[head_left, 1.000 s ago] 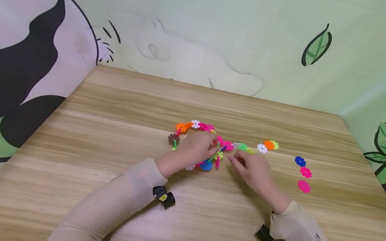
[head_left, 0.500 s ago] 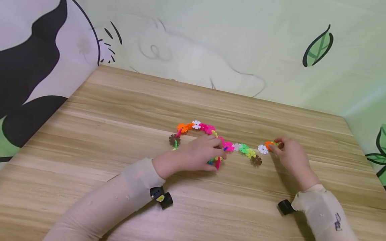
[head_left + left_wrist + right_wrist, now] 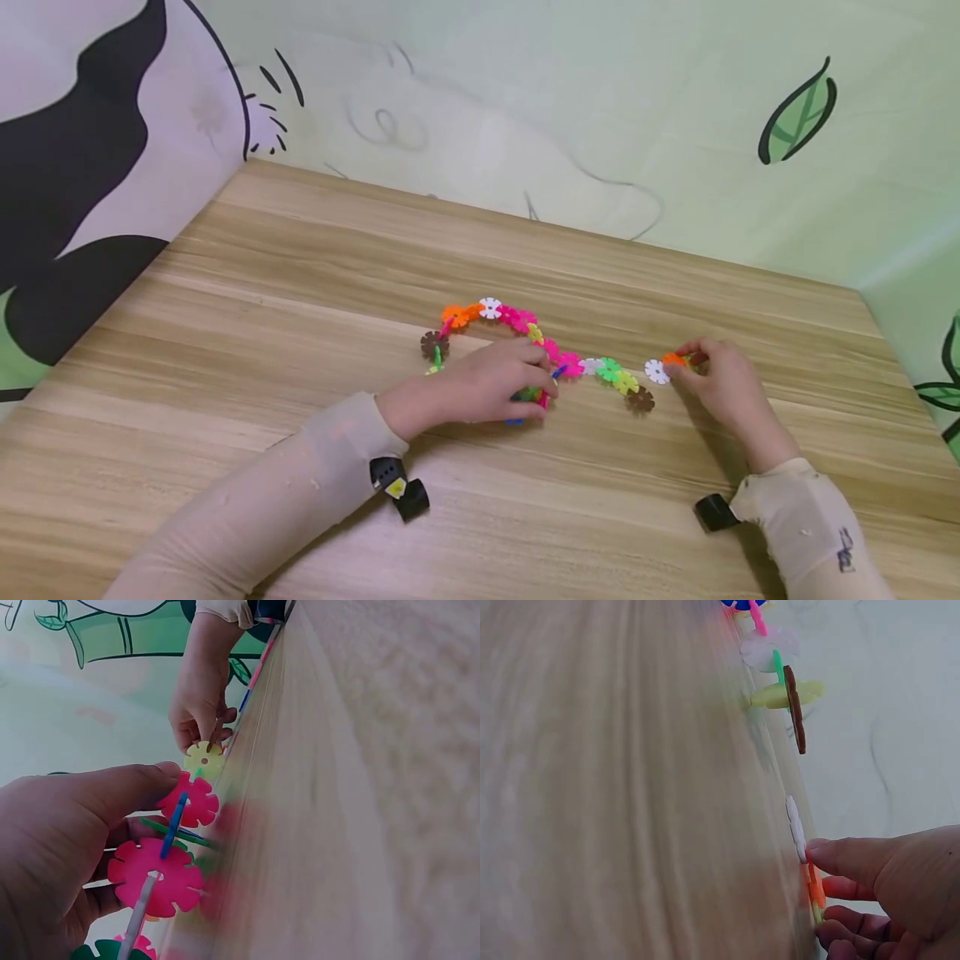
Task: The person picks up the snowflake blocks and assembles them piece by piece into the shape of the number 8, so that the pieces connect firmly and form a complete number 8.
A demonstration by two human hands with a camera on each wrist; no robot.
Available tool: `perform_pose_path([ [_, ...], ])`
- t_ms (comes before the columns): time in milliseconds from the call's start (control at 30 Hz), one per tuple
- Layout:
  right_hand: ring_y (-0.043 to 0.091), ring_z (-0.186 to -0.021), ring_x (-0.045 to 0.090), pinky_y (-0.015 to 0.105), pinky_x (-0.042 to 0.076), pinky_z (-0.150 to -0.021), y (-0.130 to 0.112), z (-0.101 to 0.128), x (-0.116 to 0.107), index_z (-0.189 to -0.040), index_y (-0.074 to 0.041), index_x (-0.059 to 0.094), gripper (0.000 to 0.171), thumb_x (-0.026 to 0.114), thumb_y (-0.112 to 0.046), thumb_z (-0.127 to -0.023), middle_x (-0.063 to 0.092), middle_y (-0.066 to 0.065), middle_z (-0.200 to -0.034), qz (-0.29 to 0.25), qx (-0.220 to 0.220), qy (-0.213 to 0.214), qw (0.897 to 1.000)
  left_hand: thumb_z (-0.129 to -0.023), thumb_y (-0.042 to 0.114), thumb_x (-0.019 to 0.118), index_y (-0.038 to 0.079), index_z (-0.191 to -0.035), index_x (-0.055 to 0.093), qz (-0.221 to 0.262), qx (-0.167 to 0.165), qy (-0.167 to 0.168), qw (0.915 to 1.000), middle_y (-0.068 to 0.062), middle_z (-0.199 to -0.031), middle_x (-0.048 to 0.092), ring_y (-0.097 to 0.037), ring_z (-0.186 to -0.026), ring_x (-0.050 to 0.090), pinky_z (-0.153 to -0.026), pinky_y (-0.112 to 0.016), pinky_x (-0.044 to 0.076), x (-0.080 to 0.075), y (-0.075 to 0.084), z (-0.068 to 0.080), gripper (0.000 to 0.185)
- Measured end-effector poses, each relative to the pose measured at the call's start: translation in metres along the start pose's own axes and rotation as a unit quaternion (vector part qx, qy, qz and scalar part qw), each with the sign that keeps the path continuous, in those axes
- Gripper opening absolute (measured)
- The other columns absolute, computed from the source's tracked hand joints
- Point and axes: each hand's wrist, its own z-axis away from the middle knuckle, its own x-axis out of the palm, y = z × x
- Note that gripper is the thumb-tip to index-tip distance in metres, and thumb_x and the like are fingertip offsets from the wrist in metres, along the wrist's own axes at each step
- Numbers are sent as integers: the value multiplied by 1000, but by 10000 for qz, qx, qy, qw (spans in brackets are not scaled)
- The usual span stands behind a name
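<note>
A curved chain of colourful snowflake discs (image 3: 517, 317) lies on the wooden table (image 3: 300, 317), ending in a brown disc (image 3: 641, 400). My left hand (image 3: 536, 379) grips the chain's middle; in the left wrist view its thumb presses a pink disc (image 3: 196, 802) above another pink disc (image 3: 154, 876). My right hand (image 3: 684, 362) is to the right of the chain's end and pinches an orange disc (image 3: 672, 359) beside a loose white disc (image 3: 657, 372). In the right wrist view the fingers (image 3: 855, 859) close on the orange disc (image 3: 815, 889), just below the white disc (image 3: 796, 825).
Walls with cartoon drawings (image 3: 480, 142) enclose the table at the back, left and right. A green leaf drawing (image 3: 797, 112) is on the back wall. Bare wood stretches to the left and towards the front edge.
My right hand has left the chain's end and moved right to the loose discs, where it now pinches the orange one. The left hand stays on the chain.
</note>
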Motion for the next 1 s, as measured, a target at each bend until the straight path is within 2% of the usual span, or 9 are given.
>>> perform_pose_path([
  [133, 34, -90, 56, 35, 44, -71, 1, 1, -1, -114, 6, 57, 37, 66, -22, -91, 59, 24, -103, -211, 79, -106, 9997, -88, 32, 69, 16, -110, 71, 225, -103, -5, 9997, -1, -107, 62, -16, -103, 54, -93, -30, 46, 0, -1, 0, 28],
  [267, 16, -73, 60, 24, 49, -61, 5, 7, -4, -117, 6, 54, 35, 61, -19, -94, 60, 19, -98, -873, 218, -58, 9959, -87, 31, 71, 16, -108, 72, 376, -156, 27, 9992, -1, -106, 62, -16, -102, 53, -93, -30, 46, 1, -1, -1, 26],
  [367, 2, -63, 60, 21, 53, -59, 4, 14, -8, -120, 8, 52, 34, 58, -16, -96, 60, 9, -93, -1581, 237, 130, 9871, -87, 31, 71, 16, -107, 72, 448, -177, 54, 9988, 0, -104, 62, -16, -100, 52, -92, -28, 46, 2, -2, -1, 25],
  [500, 2, -66, 65, 22, 57, -64, -14, 29, -14, -115, 13, 52, 30, 59, -7, -94, 62, -7, -85, -2453, -61, 220, 9692, -87, 30, 71, 16, -107, 72, 510, -196, 66, 9985, 0, -104, 62, -15, -100, 52, -91, -28, 46, 1, -3, 0, 24],
  [600, 9, -62, 65, 26, 57, -58, -37, 44, -10, -104, 12, 55, 22, 61, -5, -92, 66, -7, -76, -2893, -376, -140, 9564, -87, 30, 70, 17, -106, 72, 533, -219, 65, 9983, 1, -104, 62, -15, -101, 52, -91, -28, 46, 0, -4, 0, 24],
  [667, 14, -58, 63, 28, 55, -52, -51, 52, -5, -99, 9, 55, 19, 61, -8, -93, 66, -1, -72, -3074, -573, -551, 9482, -87, 30, 71, 17, -105, 72, 525, -220, 97, 9983, 1, -103, 62, -15, -100, 52, -90, -28, 46, -1, -4, 0, 22],
  [800, 17, -53, 59, 30, 50, -45, -74, 62, 7, -99, 7, 54, 21, 59, -12, -95, 63, 9, -70, -3280, -749, -1258, 9332, -87, 29, 71, 17, -103, 73, 562, -228, 135, 9981, 1, -100, 61, -16, -97, 52, -88, -28, 46, -1, -3, 0, 20],
  [1000, 14, -54, 60, 30, 52, -46, -87, 67, 19, -101, 9, 53, 20, 57, -10, -95, 62, 16, -74, -3459, -751, -1672, 9202, -87, 30, 71, 18, -103, 72, 627, -228, 103, 9977, 1, -101, 61, -15, -98, 52, -89, -29, 45, 0, -3, -1, 20],
])
